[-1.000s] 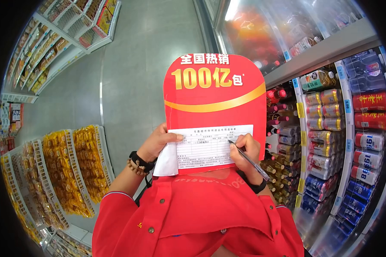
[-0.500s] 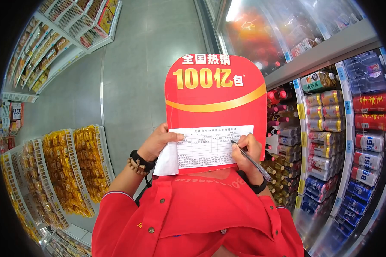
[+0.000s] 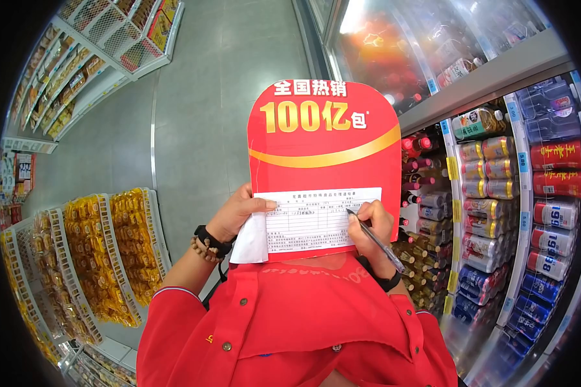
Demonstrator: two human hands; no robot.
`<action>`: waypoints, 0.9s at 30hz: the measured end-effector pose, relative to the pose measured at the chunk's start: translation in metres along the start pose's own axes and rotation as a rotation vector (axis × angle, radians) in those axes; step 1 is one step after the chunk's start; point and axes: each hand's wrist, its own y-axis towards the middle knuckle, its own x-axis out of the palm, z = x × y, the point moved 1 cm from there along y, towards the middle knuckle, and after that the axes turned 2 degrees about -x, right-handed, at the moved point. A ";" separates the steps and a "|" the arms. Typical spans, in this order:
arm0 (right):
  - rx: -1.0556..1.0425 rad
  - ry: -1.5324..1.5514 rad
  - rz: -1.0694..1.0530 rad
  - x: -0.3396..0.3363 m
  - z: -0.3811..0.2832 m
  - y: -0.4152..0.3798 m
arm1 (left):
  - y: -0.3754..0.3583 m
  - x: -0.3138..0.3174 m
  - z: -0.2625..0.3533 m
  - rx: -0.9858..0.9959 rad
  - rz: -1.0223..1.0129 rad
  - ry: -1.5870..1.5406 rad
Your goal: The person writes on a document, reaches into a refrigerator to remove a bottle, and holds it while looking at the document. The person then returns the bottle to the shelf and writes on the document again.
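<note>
My left hand is clamped on the left edge of the red board, thumb over the printed form lying on its lower part. My right hand is closed around a pen, its tip at the form's upper right, apparently touching it.

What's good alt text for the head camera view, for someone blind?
A person's right fingers hold a pen to a printed form on a red board gripped by the left fingers. Shelved drinks appear right, yellow packets left.
</note>
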 end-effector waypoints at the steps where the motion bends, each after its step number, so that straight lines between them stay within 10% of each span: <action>1: -0.011 -0.017 -0.018 0.000 0.000 0.000 | 0.000 -0.001 0.000 0.003 0.001 -0.002; 27: 0.012 -0.013 -0.014 -0.003 0.001 0.001 | 0.001 -0.001 -0.002 0.002 -0.002 0.010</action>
